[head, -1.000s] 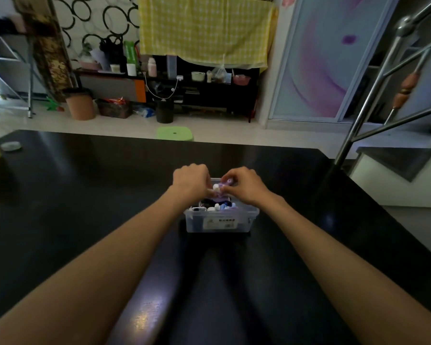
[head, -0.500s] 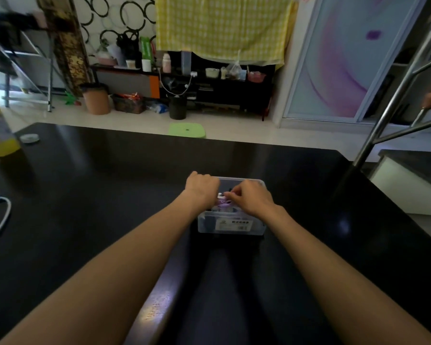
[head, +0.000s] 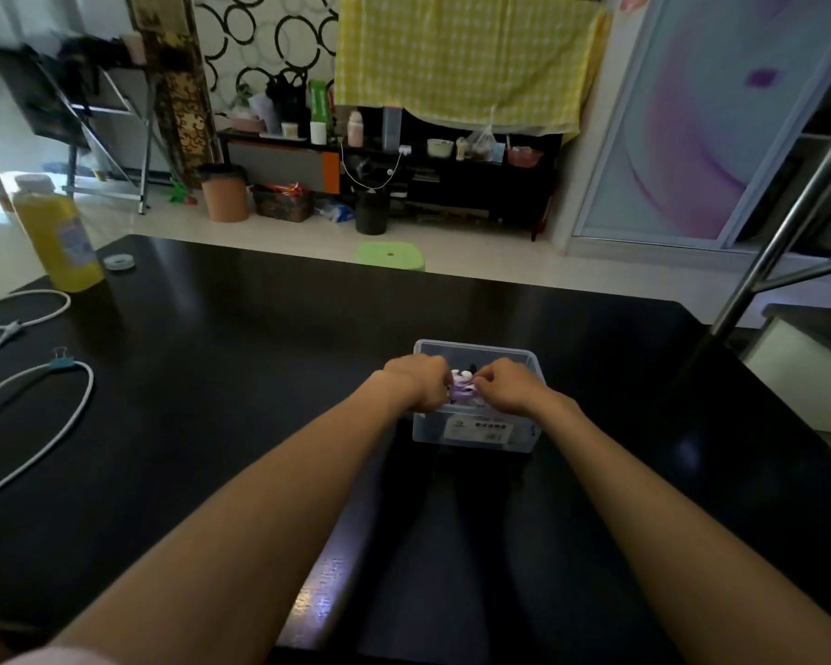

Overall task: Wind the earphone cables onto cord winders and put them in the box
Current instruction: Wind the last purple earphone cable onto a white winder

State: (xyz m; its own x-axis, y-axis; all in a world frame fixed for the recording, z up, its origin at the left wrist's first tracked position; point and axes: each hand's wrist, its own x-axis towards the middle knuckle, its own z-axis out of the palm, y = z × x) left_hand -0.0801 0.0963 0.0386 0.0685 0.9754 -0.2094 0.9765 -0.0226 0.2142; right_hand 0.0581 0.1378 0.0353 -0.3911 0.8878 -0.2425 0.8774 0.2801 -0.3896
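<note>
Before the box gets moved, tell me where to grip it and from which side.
Grip the clear box by its two short end walls, coming from above: the top is open, both hands crowd the middle over a purple winder, and the ends look free.

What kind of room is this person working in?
Most likely a lived-in home, not a workshop. A yellow checked cloth hangs over a low dark shelf crowded with bottles and bowls, a green plastic stool stands on the tiled floor, and a stair railing rises at right.
</note>
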